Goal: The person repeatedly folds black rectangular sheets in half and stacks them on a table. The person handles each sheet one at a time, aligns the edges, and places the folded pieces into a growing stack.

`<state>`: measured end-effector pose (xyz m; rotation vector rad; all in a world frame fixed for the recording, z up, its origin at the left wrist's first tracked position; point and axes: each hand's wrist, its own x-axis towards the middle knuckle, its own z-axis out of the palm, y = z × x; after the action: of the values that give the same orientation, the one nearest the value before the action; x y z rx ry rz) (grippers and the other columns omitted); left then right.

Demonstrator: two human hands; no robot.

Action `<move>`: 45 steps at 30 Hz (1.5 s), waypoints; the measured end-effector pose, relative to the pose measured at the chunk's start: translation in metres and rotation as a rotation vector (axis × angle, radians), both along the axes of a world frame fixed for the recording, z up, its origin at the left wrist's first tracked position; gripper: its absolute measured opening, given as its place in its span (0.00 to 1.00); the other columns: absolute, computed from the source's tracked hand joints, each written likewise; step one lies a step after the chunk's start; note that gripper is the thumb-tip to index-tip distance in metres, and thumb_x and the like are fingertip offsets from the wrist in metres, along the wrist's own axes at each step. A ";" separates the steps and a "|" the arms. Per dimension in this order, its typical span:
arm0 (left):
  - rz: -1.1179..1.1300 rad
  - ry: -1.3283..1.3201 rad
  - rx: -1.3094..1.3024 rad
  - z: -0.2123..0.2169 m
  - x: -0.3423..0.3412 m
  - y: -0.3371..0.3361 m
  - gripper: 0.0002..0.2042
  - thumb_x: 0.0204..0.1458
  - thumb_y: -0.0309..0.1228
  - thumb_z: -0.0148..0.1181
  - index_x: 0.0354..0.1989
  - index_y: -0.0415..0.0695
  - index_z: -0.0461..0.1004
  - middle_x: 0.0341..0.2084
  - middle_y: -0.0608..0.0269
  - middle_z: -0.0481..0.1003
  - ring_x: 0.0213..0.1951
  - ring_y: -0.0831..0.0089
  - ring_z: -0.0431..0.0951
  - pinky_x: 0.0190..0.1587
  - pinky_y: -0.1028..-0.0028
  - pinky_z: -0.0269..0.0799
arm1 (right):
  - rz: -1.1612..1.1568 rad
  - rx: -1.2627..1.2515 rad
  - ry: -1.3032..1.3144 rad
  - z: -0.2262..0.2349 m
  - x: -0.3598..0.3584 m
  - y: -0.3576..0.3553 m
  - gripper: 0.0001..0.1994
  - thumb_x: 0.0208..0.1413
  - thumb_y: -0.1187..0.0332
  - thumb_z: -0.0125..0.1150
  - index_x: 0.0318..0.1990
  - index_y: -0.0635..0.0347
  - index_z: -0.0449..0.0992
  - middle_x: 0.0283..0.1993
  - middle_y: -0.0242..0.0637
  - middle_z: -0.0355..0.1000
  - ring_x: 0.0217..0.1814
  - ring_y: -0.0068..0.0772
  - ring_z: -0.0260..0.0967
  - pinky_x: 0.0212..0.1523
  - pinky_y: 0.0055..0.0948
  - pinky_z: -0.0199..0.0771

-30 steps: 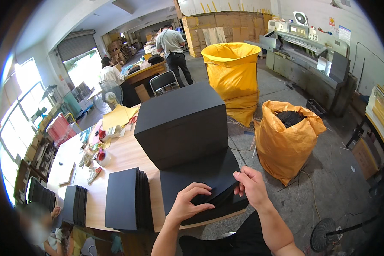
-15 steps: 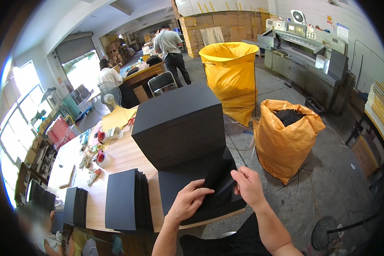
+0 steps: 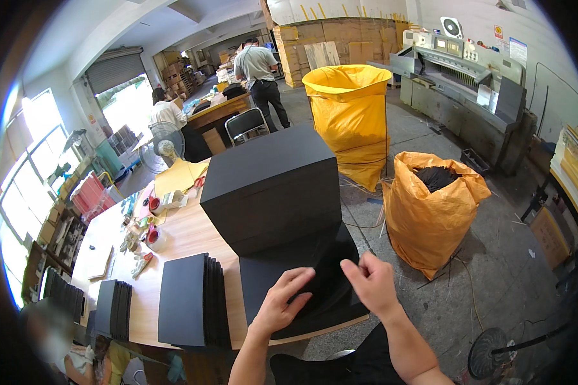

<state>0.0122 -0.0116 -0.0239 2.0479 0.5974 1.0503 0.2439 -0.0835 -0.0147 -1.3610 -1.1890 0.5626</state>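
Black sheets lie in a low pile at the near edge of the wooden table, in front of a tall black block-like stack. Over the low pile, my left hand holds nothing; its thumb and fingers are apart. My right hand is at the pile's right side with curled fingers and its thumb pointing left. Whether a thin black edge lies in its fingers I cannot make out against the dark sheets. Left of my left hand stands another stack of black sheets.
A smaller black stack, tape rolls and yellow paper share the table. Orange and yellow bags stand at the right on the floor. A person sits partly visible at lower left; others work farther back.
My left hand has lifted slightly off the sheets and its thumb and fingers have parted. My right hand has shifted slightly and its thumb has turned out to the left.
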 end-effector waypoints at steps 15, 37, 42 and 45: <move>-0.052 0.101 0.005 -0.003 -0.004 0.006 0.26 0.47 0.33 0.85 0.57 0.51 0.86 0.59 0.51 0.75 0.56 0.56 0.82 0.59 0.64 0.81 | 0.153 -0.040 0.516 -0.003 0.002 -0.003 0.19 0.73 0.61 0.63 0.27 0.54 0.69 0.21 0.26 0.68 0.20 0.18 0.68 0.22 0.20 0.65; -0.093 0.357 0.295 0.003 -0.001 -0.001 0.27 0.51 0.35 0.81 0.63 0.63 0.83 0.59 0.58 0.76 0.57 0.59 0.81 0.65 0.56 0.77 | 0.209 0.048 -0.850 -0.042 -0.008 -0.060 0.19 0.62 0.50 0.69 0.52 0.53 0.83 0.56 0.42 0.77 0.67 0.49 0.69 0.71 0.57 0.58; -0.015 0.776 0.834 0.000 -0.008 -0.029 0.33 0.60 0.40 0.70 0.75 0.73 0.70 0.70 0.58 0.71 0.66 0.59 0.76 0.78 0.37 0.54 | 0.313 -0.004 -0.902 -0.051 -0.006 -0.059 0.25 0.65 0.47 0.65 0.64 0.47 0.80 0.67 0.44 0.73 0.74 0.52 0.62 0.74 0.62 0.51; 0.315 0.773 0.680 -0.003 -0.037 -0.053 0.34 0.55 0.27 0.70 0.72 0.61 0.73 0.68 0.56 0.72 0.69 0.57 0.73 0.77 0.34 0.53 | 0.296 0.026 -0.852 -0.050 -0.010 -0.058 0.25 0.65 0.47 0.66 0.65 0.45 0.79 0.67 0.44 0.73 0.74 0.52 0.63 0.73 0.61 0.51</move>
<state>-0.0252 -0.0643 -0.0268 3.0697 1.0791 0.6293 0.2337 -0.1410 -0.0650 -1.4520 -2.0972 0.1451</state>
